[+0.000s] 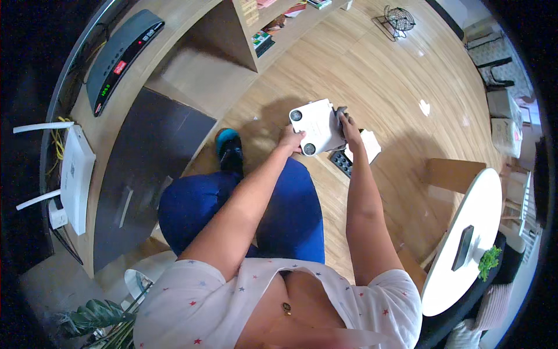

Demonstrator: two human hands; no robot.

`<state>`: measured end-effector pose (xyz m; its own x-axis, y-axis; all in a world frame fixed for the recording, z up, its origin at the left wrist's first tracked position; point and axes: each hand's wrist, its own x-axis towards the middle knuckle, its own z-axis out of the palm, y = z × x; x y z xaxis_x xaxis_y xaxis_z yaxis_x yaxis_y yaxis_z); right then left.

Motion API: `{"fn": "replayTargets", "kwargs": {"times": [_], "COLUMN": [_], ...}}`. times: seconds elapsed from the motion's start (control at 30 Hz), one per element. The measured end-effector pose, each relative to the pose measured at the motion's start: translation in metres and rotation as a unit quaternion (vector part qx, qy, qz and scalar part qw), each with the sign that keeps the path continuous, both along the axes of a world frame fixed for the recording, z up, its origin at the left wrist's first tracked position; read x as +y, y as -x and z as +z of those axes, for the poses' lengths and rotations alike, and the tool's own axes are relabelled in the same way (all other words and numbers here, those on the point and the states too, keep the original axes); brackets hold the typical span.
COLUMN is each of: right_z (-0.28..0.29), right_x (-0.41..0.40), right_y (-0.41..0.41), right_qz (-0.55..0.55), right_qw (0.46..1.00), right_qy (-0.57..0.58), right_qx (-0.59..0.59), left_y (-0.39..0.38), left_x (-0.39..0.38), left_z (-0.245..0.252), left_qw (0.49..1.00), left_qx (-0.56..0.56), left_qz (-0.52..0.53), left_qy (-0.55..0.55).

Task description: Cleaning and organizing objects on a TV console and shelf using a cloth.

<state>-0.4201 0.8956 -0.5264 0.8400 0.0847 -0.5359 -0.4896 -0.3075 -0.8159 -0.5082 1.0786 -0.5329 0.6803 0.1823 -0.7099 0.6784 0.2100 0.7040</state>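
In front of my knees, above the wood-look floor, is a white plastic device (319,126) with two round dark discs on its upturned face. My left hand (292,139) grips its near left edge, thumb on top. At the opposite edge, my right hand (348,128) presses a crumpled grey item (341,112), apparently a cloth, against the device. Below my right wrist, a black object with round bumps (341,163) lies on the floor. A white flat piece (369,146) is beside it, partly hidden by my forearm.
Along my left runs a wooden TV cabinet (209,94) carrying a set-top box (124,61) and a white router (77,179). A wire cage (399,22) sits on the far floor. To my right stands a round white table (475,209); a potted plant (96,316) is at lower left.
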Motion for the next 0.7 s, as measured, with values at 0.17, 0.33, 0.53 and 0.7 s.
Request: {"fn": "replayTargets", "kwargs": {"times": [0.17, 0.33, 0.53, 0.7], "right_z": [0.013, 0.000, -0.013, 0.019], "right_x": [0.004, -0.015, -0.036, 0.023], "right_y": [0.012, 0.003, 0.008, 0.042], "right_qz": [0.025, 0.002, -0.077, -0.081], "right_qw": [0.998, 0.993, 0.983, 0.957], "right_qy": [0.024, 0.010, 0.162, 0.216], "right_qx": [0.044, 0.120, -0.046, -0.175], "left_y": [0.003, -0.002, -0.007, 0.000], "left_x": [0.009, 0.002, -0.030, 0.004], "left_z": [-0.002, -0.004, 0.014, 0.010], "left_qw": [1.000, 0.999, 0.998, 0.994], "left_qx": [0.006, 0.007, -0.004, 0.025], "left_qz": [0.007, -0.031, -0.033, 0.000], "left_qy": [-0.030, -0.006, 0.060, 0.103]}}
